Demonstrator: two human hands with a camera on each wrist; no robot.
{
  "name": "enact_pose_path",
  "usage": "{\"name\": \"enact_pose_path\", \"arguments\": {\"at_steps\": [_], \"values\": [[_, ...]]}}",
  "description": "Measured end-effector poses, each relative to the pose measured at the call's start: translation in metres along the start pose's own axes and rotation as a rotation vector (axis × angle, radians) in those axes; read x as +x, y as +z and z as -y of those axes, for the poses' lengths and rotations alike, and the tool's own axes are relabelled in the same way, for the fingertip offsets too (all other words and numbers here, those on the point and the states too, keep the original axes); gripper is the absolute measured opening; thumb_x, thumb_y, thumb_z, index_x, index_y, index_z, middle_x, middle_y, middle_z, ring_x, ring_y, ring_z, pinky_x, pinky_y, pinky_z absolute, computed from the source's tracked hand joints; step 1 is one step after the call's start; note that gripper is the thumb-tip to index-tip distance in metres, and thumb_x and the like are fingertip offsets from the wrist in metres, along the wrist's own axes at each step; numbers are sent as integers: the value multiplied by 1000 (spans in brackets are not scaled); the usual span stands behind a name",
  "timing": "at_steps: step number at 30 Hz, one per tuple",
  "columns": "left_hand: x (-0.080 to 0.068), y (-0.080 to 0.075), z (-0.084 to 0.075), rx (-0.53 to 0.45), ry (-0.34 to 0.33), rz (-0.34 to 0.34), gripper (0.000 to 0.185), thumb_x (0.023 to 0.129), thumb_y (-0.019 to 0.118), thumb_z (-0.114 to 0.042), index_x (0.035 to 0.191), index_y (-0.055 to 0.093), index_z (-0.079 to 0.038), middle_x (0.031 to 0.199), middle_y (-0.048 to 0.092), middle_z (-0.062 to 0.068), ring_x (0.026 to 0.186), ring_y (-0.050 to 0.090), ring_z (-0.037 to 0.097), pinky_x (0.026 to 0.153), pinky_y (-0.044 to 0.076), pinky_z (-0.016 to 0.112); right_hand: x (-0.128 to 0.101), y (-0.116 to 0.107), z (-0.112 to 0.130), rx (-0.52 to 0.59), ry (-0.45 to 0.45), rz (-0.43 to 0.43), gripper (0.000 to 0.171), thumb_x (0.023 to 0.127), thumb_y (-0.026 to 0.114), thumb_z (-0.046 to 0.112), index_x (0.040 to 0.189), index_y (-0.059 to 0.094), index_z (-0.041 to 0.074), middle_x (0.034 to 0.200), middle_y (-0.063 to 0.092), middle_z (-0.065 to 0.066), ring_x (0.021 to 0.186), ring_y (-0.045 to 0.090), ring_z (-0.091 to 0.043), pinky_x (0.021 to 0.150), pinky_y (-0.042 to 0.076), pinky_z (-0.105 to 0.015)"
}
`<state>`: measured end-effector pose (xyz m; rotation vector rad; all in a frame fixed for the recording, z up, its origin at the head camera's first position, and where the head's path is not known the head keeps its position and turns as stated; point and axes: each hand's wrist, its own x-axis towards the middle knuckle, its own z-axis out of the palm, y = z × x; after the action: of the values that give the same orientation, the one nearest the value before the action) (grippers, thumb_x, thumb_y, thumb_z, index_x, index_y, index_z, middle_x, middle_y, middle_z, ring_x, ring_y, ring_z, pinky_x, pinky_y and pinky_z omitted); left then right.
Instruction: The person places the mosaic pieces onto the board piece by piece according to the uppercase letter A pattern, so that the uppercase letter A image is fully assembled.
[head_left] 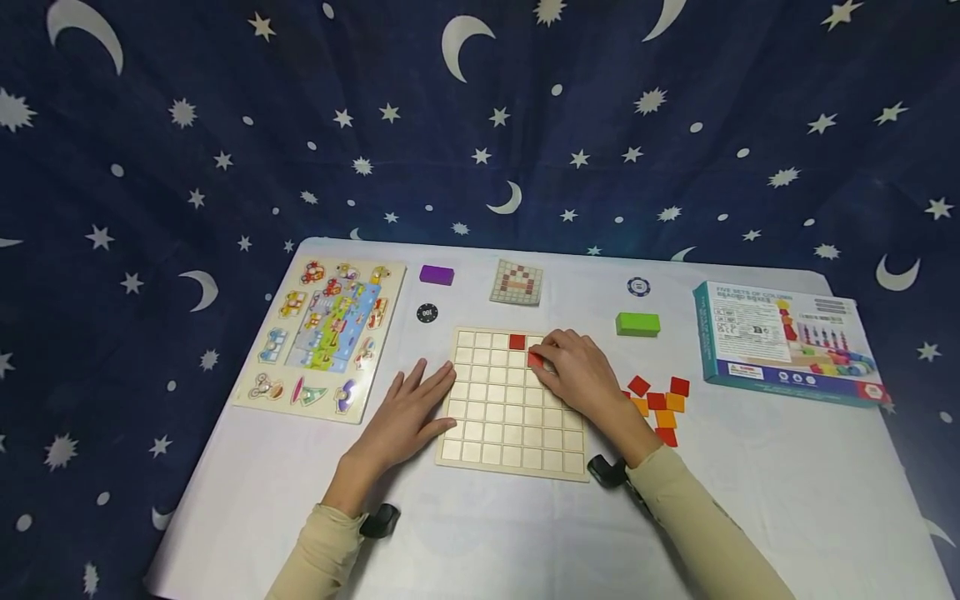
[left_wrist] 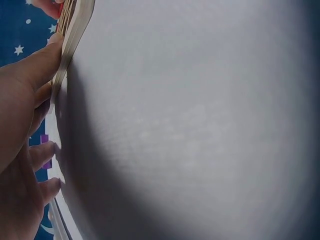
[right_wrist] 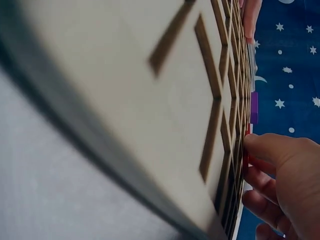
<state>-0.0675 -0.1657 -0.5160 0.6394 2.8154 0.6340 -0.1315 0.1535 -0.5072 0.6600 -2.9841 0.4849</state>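
A wooden grid board (head_left: 502, 412) lies flat in the middle of the table. One red square tile (head_left: 517, 342) sits in its top row. My right hand (head_left: 581, 371) reaches over the board's upper right and pinches a second red tile (head_left: 535, 359) between thumb and fingers, at the cell just below and right of the first. In the right wrist view, that tile's thin red edge shows at the fingertips. My left hand (head_left: 405, 421) rests with straight, spread fingers along the board's left edge, fingertips and thumb touching it. Loose red and orange tiles (head_left: 656, 402) lie right of the board.
Behind the board lies a small pattern card (head_left: 517, 282). A picture puzzle (head_left: 322, 337) is at left, near a purple block (head_left: 437, 275) and a black chip (head_left: 427, 313). To the right are a green block (head_left: 637, 325), a blue chip (head_left: 638, 287) and a game box (head_left: 791, 343).
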Motion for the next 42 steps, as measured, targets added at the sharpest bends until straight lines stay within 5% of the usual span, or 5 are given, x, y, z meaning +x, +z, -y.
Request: {"name": "enact_pose_path", "arguments": {"at_steps": [8, 18, 29, 42], "values": [[-1, 2, -1, 8, 5, -9, 78, 103, 67, -48, 168, 36, -18, 176, 34, 0, 167, 19, 39, 133, 17, 70, -15, -10, -13, 100, 18, 12, 38, 101, 74, 29, 136, 75, 13, 126, 72, -10, 115, 65, -29, 99, 55, -48], [-3, 1, 0, 2, -8, -2, 78, 102, 67, -48, 168, 36, -18, 176, 34, -1, 168, 18, 38, 133, 16, 69, -68, -44, -67, 103, 153, 24, 36, 100, 74, 20, 134, 74, 8, 130, 70, -17, 123, 63, -38, 108, 50, -61], [-1, 0, 1, 11, 4, -11, 79, 102, 69, -45, 168, 37, -16, 176, 34, 2, 167, 19, 41, 132, 17, 71, -118, -67, -110, 22, 259, 99, 51, 89, 82, 8, 138, 68, 1, 133, 64, -25, 121, 58, -45, 105, 51, -68], [2, 1, 1, -10, 4, 7, 79, 102, 67, -48, 168, 35, -19, 177, 32, -1, 168, 17, 38, 134, 14, 68, -130, -66, -117, -28, 336, 63, 57, 89, 84, 11, 140, 63, -4, 124, 65, -29, 105, 64, -46, 92, 58, -66]]}}
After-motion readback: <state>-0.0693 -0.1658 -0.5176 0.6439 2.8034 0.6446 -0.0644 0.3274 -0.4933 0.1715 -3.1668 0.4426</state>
